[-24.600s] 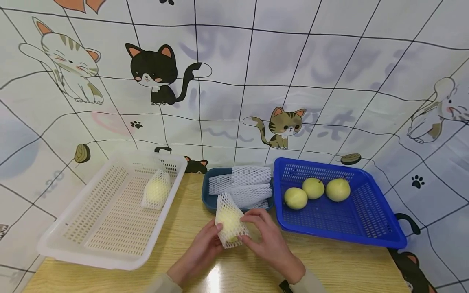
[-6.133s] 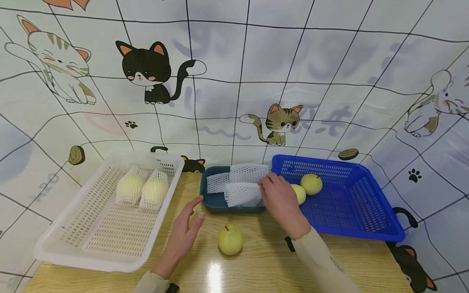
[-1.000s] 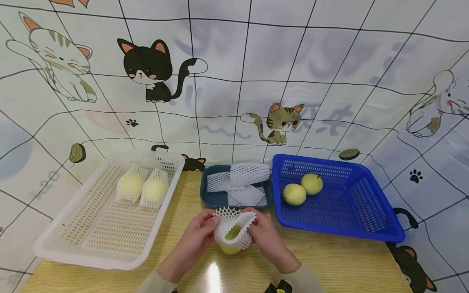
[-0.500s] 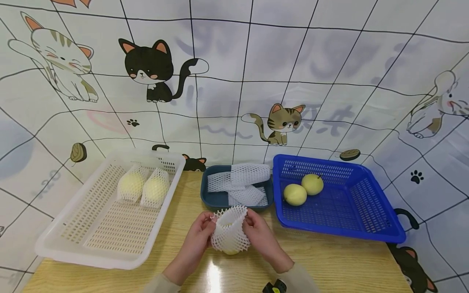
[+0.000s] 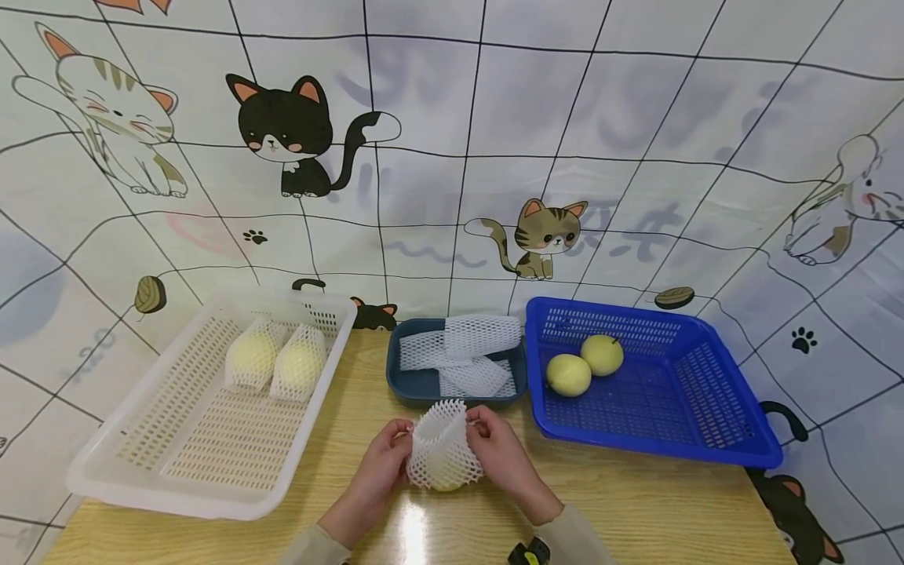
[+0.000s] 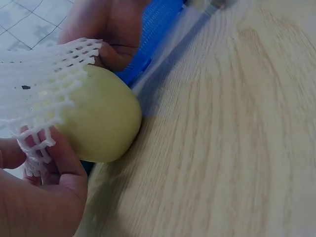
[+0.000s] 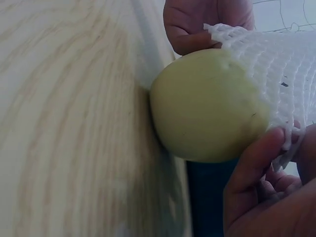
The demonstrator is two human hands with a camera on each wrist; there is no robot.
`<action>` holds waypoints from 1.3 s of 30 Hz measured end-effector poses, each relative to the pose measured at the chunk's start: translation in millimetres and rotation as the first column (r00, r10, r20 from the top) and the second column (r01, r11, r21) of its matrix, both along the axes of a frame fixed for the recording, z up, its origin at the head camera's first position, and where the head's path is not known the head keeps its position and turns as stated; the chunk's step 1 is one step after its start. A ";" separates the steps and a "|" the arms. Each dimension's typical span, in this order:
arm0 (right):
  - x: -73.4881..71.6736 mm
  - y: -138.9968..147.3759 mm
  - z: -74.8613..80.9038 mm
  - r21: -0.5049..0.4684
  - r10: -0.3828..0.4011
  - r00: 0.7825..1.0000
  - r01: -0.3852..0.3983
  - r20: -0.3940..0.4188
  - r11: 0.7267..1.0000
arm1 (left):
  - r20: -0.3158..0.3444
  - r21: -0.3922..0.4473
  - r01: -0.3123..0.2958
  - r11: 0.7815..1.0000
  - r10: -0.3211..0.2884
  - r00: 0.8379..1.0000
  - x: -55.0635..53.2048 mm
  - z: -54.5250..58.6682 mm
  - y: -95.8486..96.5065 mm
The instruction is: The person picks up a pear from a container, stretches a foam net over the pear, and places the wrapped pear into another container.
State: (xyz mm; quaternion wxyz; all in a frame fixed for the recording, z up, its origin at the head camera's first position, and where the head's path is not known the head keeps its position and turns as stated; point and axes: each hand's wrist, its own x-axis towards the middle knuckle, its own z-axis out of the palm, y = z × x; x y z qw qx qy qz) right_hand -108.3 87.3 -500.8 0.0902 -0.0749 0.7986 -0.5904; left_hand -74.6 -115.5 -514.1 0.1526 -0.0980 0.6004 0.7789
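Note:
At the front of the table, a white foam net sleeve point(image 5: 443, 443) is drawn over the top and sides of a yellow-green pear point(image 6: 111, 118). My left hand point(image 5: 381, 467) pinches the net's edge between thumb and fingers on the left side. On the opposite side my right hand point(image 5: 503, 455) pinches the net too. The pear's lower part shows bare in both wrist views, close against the wooden tabletop. Just behind the hands, several flat foam nets point(image 5: 480, 336) lie in a dark teal tray point(image 5: 392, 377).
To the left stands a white plastic basket point(image 5: 169, 486) holding two net-wrapped pears point(image 5: 252, 359). On the right is a blue basket point(image 5: 657, 447) with two bare pears point(image 5: 569, 375). A cat-patterned cloth point(image 5: 424, 157) hangs behind the wooden table point(image 5: 607, 502).
Over the last second the net has come down further around the pear. Since the oldest frame, the white basket has gained a wrapped pear and the blue basket has lost one.

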 end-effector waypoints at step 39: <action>-1.2 20.7 -16.7 0.299 0.140 0.987 -0.109 -0.085 0.948 | 0.077 0.057 0.074 0.996 -0.078 0.994 0.8 -7.4 -12.5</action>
